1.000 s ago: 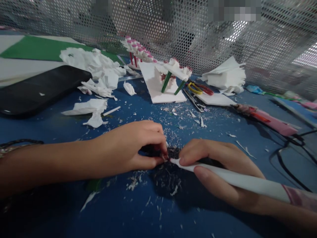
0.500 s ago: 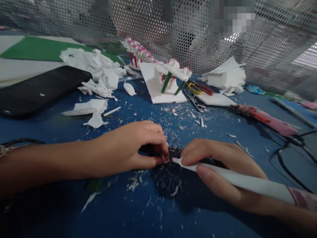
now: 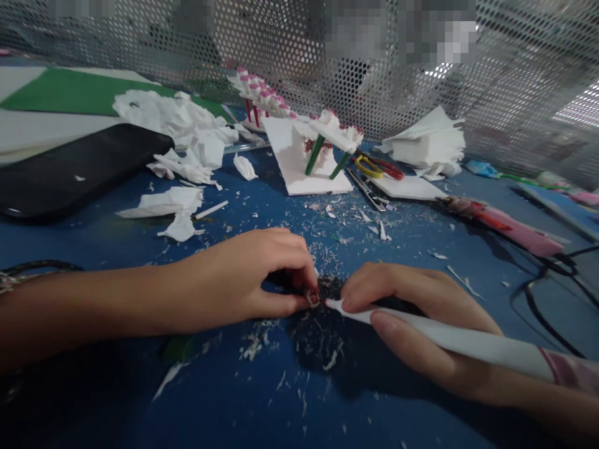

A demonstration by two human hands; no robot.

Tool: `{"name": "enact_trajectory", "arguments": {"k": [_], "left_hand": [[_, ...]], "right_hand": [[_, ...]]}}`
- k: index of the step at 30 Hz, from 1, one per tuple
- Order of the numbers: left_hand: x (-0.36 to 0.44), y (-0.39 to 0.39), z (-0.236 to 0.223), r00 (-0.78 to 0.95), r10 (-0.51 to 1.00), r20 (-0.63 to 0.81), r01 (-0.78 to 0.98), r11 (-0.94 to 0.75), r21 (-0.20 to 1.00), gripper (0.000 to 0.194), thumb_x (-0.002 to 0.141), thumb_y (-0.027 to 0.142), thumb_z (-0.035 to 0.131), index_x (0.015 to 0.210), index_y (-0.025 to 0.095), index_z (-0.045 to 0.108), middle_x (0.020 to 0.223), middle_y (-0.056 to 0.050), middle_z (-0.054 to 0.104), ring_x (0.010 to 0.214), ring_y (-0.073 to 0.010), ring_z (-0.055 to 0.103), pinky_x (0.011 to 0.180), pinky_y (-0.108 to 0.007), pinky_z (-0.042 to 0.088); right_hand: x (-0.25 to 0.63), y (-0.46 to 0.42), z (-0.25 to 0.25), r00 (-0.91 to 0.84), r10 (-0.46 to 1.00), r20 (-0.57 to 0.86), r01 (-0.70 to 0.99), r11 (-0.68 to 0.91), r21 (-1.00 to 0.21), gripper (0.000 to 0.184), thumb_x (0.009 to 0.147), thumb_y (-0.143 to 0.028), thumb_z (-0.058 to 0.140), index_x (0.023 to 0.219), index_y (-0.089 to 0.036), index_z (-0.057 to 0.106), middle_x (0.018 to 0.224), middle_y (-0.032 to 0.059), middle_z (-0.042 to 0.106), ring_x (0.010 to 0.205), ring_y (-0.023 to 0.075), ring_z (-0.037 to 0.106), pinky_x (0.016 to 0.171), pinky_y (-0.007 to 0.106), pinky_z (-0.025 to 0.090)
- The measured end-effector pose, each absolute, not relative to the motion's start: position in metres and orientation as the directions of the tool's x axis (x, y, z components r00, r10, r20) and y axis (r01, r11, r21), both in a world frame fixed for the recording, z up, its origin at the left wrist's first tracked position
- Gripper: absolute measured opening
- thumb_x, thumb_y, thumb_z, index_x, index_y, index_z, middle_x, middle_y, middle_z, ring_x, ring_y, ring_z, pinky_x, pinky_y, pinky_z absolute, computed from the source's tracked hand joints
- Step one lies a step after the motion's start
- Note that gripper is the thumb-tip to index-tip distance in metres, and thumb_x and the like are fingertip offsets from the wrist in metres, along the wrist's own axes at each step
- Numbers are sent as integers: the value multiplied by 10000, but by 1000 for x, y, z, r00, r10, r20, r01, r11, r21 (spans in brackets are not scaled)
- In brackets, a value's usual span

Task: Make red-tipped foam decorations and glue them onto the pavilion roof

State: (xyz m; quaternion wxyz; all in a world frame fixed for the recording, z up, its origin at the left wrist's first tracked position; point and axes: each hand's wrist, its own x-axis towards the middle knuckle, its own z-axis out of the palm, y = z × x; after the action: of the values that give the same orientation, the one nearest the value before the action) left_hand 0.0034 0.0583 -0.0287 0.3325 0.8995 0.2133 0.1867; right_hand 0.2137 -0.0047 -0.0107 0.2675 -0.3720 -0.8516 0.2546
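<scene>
Lower right of frame, right hand (image 3: 416, 318) grips a white marker (image 3: 458, 337), its tip just beside a small red-and-white piece (image 3: 312, 299) near frame center, pinched between thumb and finger of the left hand (image 3: 262, 268); hands are apart. White scraps (image 3: 253, 346) litter the blue tabletop (image 3: 224, 411) around them. Farther: black phone (image 3: 84, 174) left, green-legged model (image 3: 327, 132) upper center, perforated screen (image 3: 266, 37) across the top.

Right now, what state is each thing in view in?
Left hand: pinching the small piece
Small piece: marked dark red, partly hidden
Right hand: closed on the marker
Marker: uncapped, tip beside the small piece
Black phone: lying flat, scrap on top
Tissues: crumpled
Green-legged model: standing
Pink tool: lying down
Table: strewn with shavings
</scene>
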Motion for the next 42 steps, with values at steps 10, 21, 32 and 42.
{"name": "enact_trajectory", "arguments": {"k": [10,21,32,42], "left_hand": [[4,58,-29,860,452,237,238,-767,596,70,792,121,568,754,179,578,742,18,579,729,-132,507,688,-238,363],[4,59,-30,856,446,261,229,-780,582,72,791,132,592,736,177,584,727,14,572,714,-137,497,647,-237,348],[4,59,-32,854,436,282,211,-788,578,68,804,139,591,744,172,590,725,18,571,713,-131,494,646,-230,340],[5,59,-32,857,432,282,215,-796,565,87,813,169,586,726,176,582,729,17,575,711,-132,498,642,-231,343]], "right_hand": [[213,-5,-10,-589,770,246,478,577,-662,107,806,-149,474,859,-199,552,761,5,659,688,104,624,600,203,461],[211,-4,-9,-590,769,245,478,577,-662,126,791,-138,484,860,-215,555,774,14,665,690,118,630,602,219,475],[211,-5,-9,-596,760,260,483,598,-640,155,794,-106,448,854,-215,540,760,0,649,693,104,619,592,201,457],[210,-7,-11,-598,749,285,481,620,-620,151,782,-107,463,863,-202,548,762,-4,648,689,89,615,619,173,456]]}}
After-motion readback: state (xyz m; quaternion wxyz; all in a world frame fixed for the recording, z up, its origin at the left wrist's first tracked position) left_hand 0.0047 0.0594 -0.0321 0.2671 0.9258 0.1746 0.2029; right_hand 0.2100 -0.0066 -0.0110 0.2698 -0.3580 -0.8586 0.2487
